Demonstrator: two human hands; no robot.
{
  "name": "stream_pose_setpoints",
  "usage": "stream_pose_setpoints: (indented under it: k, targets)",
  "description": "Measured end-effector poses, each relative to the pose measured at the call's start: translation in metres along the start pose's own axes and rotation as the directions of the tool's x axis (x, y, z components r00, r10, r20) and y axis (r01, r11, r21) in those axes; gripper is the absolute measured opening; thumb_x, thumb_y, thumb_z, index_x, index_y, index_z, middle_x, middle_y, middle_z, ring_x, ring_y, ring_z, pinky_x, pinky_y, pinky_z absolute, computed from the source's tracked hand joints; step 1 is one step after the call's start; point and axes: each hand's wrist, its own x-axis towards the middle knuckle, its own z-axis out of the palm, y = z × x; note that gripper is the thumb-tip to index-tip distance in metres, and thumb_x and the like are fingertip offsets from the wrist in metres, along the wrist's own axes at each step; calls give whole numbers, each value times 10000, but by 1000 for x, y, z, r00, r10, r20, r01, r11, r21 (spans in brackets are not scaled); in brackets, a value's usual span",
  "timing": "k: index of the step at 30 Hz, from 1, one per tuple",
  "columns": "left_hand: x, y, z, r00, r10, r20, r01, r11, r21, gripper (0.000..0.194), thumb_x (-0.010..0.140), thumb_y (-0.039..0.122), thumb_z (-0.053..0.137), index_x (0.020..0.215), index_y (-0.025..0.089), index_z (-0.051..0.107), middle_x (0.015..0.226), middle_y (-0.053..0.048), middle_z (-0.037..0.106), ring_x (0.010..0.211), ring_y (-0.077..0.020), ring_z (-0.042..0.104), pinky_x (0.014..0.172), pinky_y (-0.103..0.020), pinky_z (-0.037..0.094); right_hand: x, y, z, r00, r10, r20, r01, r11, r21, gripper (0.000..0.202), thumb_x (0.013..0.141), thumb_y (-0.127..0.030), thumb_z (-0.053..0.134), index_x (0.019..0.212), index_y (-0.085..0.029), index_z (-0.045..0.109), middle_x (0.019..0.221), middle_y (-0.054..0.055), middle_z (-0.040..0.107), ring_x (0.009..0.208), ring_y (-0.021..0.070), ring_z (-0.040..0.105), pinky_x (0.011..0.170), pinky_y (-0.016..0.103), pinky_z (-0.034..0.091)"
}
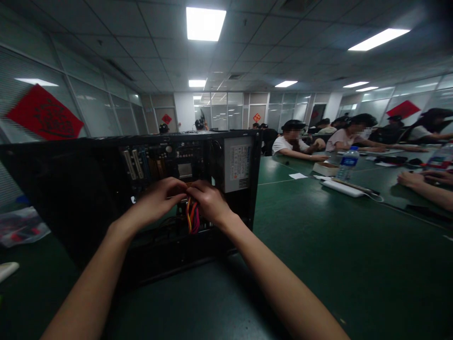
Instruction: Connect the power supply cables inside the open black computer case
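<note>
An open black computer case (53, 189) stands on a green table. Inside it, at the upper right, sits a silver power supply (238, 165) with a label. A bundle of yellow, red and purple cables (193, 215) hangs beneath my right hand (208, 200), whose bent fingers are closed at the top of the bundle. My left hand (159, 198) reaches in from the left, its fingertips meeting those of the right hand; what they pinch is too small to make out. Behind the hands, memory slots (132, 164) and part of the board show.
On the green table (300, 245) to the right are a white paper (297, 176), a small box (325, 168), a water bottle (348, 163) and a white power strip (342, 188). A plastic bag (23, 225) lies at left. Several people sit at the right.
</note>
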Motion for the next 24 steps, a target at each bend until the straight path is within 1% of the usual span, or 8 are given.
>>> stream_pose_setpoints:
  k: [3, 5, 8, 12, 17, 20, 22, 24]
  targets:
    - [-1, 8, 1, 997, 78, 17, -79, 986, 149, 293, 880, 355, 558, 1096, 192, 671, 1116, -85, 689, 1038, -259, 638, 939, -405, 494, 1, 0, 0, 996, 79, 34, -79, 997, -7, 180, 912, -126, 583, 1060, -108, 684, 1077, 147, 653, 1027, 220, 607, 878, 330, 509]
    - [-2, 13, 3, 994, 108, 21, -110, 976, 186, 307, 879, 309, 555, 1144, 188, 654, 1160, -91, 677, 1072, -261, 630, 957, -399, 486, 1, 0, -2, 992, 117, 39, -116, 993, -10, 187, 902, -117, 596, 1066, -103, 685, 1074, 140, 650, 1011, 213, 609, 877, 316, 503]
    - [-1, 15, 7, 993, 118, 27, -121, 970, 213, 321, 867, 264, 564, 1168, 185, 640, 1198, -93, 667, 1104, -259, 622, 964, -384, 484, 1, 1, -2, 988, 139, 62, -139, 990, 4, 216, 895, -97, 597, 1095, -88, 678, 1085, 140, 645, 1019, 209, 605, 884, 305, 493]
    - [-1, 12, 8, 996, 81, 31, -87, 955, 282, 313, 874, 262, 545, 1159, 200, 659, 1178, -90, 683, 1070, -258, 642, 927, -365, 492, 2, 2, -1, 978, 156, 140, -159, 987, 11, 245, 908, -103, 587, 1137, -69, 667, 1113, 146, 637, 1075, 206, 590, 927, 287, 470]
    - [0, -1, 9, 997, 69, 35, -76, 958, 275, 293, 888, 308, 530, 1112, 212, 693, 1080, -78, 722, 980, -245, 671, 828, -336, 498, 4, 4, 0, 952, 210, 221, -222, 975, 30, 235, 921, -131, 580, 1135, -121, 677, 1111, 109, 638, 1055, 186, 593, 932, 281, 462]
    - [2, -12, 12, 999, 48, 12, -49, 959, 279, 234, 856, 292, 561, 1000, 198, 720, 983, -74, 739, 909, -236, 682, 786, -327, 500, 4, 7, 0, 920, 285, 269, -301, 953, 20, 206, 887, -111, 605, 1072, -118, 695, 1109, 107, 642, 1052, 191, 603, 920, 279, 466]
    - [3, -21, 14, 999, 48, -1, -45, 958, 282, 213, 846, 298, 575, 941, 187, 730, 940, -80, 742, 879, -238, 687, 769, -329, 505, 3, 10, 0, 884, 342, 319, -356, 934, -13, 178, 861, -98, 624, 1019, -108, 703, 1129, 115, 647, 1067, 203, 607, 916, 280, 468]
    - [5, -30, 16, 998, 67, -5, -63, 962, 265, 220, 850, 308, 573, 921, 187, 742, 946, -86, 747, 884, -240, 691, 782, -335, 515, 2, 13, -1, 837, 393, 380, -402, 914, -58, 181, 850, -94, 626, 1013, -108, 704, 1164, 125, 650, 1090, 215, 606, 919, 287, 469]
